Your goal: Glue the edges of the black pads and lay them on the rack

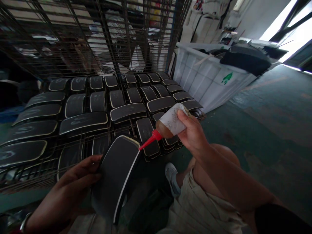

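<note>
My left hand point(79, 178) pinches the left edge of a dark curved panel point(114, 175), held tilted above my lap. A pale line of glue runs along the panel's top and right edges. In my right hand point(192, 130) is a glue bottle point(172, 120) with a white wrap, brownish contents and a red nozzle point(151, 139). The bottle is tipped down to the left, and its nozzle tip meets the panel's upper right corner. The panel's lower left part is in shadow.
Rows of similar dark panels point(84, 122) with pale edge lines lie on a wire rack point(97, 138) ahead. Behind them stands a wire mesh cage wall point(117, 35). A large white bin point(209, 74) holding dark pieces stands to the right on the green floor point(268, 120).
</note>
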A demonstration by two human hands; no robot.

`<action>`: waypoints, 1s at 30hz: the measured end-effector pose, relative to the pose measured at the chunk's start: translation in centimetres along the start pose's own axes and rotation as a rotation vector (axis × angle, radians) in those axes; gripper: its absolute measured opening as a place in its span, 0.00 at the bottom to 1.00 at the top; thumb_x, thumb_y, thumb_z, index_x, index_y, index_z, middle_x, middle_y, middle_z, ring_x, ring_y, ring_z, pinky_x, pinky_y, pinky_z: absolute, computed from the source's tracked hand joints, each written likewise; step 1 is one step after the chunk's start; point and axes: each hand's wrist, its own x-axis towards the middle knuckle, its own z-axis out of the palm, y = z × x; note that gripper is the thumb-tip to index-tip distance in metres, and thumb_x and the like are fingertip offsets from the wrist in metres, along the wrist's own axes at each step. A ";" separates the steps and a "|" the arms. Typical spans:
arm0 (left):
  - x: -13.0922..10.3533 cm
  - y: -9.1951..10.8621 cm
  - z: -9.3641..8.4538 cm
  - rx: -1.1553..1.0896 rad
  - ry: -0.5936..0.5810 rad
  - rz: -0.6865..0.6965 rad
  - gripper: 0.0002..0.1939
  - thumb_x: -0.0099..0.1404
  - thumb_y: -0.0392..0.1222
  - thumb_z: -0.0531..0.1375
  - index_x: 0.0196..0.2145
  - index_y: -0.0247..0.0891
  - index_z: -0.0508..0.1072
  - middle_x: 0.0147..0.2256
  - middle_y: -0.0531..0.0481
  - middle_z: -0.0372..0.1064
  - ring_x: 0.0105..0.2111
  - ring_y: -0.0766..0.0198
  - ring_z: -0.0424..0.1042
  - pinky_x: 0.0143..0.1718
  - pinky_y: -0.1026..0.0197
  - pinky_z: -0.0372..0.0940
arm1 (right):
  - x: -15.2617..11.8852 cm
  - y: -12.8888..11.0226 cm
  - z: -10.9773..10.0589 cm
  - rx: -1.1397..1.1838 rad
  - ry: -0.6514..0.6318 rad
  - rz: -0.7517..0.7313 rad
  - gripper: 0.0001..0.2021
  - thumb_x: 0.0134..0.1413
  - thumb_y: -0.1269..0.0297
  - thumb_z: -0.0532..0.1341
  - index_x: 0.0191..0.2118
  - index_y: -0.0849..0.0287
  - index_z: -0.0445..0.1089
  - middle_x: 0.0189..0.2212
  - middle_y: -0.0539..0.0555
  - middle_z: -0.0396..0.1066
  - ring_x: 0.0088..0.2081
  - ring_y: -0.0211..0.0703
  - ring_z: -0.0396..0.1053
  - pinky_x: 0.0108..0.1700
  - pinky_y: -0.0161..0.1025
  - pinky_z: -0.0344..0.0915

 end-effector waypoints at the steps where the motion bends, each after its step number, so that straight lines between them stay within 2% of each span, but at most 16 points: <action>1: -0.2 -0.1 0.5 -0.031 -0.023 -0.032 0.28 0.38 0.40 0.86 0.41 0.44 0.89 0.40 0.46 0.86 0.35 0.52 0.83 0.29 0.60 0.79 | 0.3 0.1 -0.1 0.000 0.022 -0.017 0.23 0.45 0.44 0.82 0.34 0.53 0.77 0.31 0.48 0.69 0.32 0.39 0.67 0.33 0.36 0.68; 4: -0.9 -0.1 2.4 -0.149 -0.069 -0.055 0.27 0.39 0.36 0.85 0.39 0.44 0.87 0.38 0.46 0.86 0.33 0.51 0.83 0.29 0.58 0.80 | 0.8 0.2 -0.2 -0.013 0.057 -0.063 0.23 0.46 0.44 0.82 0.34 0.53 0.74 0.30 0.48 0.69 0.32 0.40 0.66 0.33 0.36 0.67; 9: -2.0 0.0 4.8 -0.228 -0.010 0.012 0.24 0.44 0.31 0.80 0.40 0.42 0.86 0.32 0.48 0.84 0.30 0.54 0.83 0.28 0.61 0.79 | 0.4 0.4 0.0 -0.044 0.055 -0.079 0.23 0.48 0.44 0.81 0.32 0.54 0.74 0.28 0.47 0.67 0.30 0.39 0.63 0.30 0.36 0.64; 14: -2.0 0.2 5.0 -0.240 -0.008 -0.004 0.26 0.44 0.31 0.80 0.42 0.41 0.86 0.35 0.46 0.85 0.31 0.54 0.84 0.29 0.61 0.80 | 0.4 0.4 -0.2 -0.038 0.058 -0.085 0.23 0.47 0.44 0.81 0.34 0.54 0.73 0.30 0.47 0.68 0.30 0.39 0.65 0.31 0.37 0.65; 18: -1.7 0.7 5.0 -0.265 -0.008 -0.042 0.27 0.34 0.30 0.83 0.36 0.43 0.86 0.30 0.49 0.84 0.27 0.55 0.82 0.26 0.60 0.79 | 0.3 0.5 -0.2 -0.077 0.024 -0.090 0.23 0.51 0.43 0.79 0.35 0.53 0.73 0.30 0.47 0.68 0.30 0.40 0.65 0.32 0.38 0.66; 21: -1.4 0.8 4.9 -0.277 0.026 -0.060 0.30 0.29 0.30 0.84 0.34 0.40 0.86 0.29 0.47 0.84 0.25 0.56 0.81 0.25 0.59 0.80 | -0.3 0.7 0.1 -0.081 0.019 -0.070 0.23 0.49 0.43 0.80 0.38 0.54 0.76 0.31 0.48 0.71 0.32 0.41 0.67 0.32 0.38 0.67; 26: -1.1 0.8 4.9 -0.309 0.005 -0.045 0.32 0.31 0.33 0.86 0.38 0.39 0.87 0.34 0.45 0.86 0.28 0.54 0.83 0.27 0.59 0.81 | -1.6 0.6 0.8 -0.061 -0.013 -0.023 0.25 0.44 0.42 0.83 0.38 0.54 0.78 0.30 0.48 0.72 0.31 0.40 0.66 0.31 0.36 0.65; 30: -1.1 1.2 5.0 -0.336 0.014 -0.035 0.31 0.31 0.30 0.85 0.37 0.38 0.86 0.33 0.45 0.86 0.27 0.54 0.83 0.26 0.58 0.82 | -2.4 0.5 1.3 -0.059 -0.045 -0.017 0.24 0.45 0.44 0.83 0.38 0.55 0.78 0.31 0.48 0.72 0.32 0.39 0.67 0.33 0.36 0.67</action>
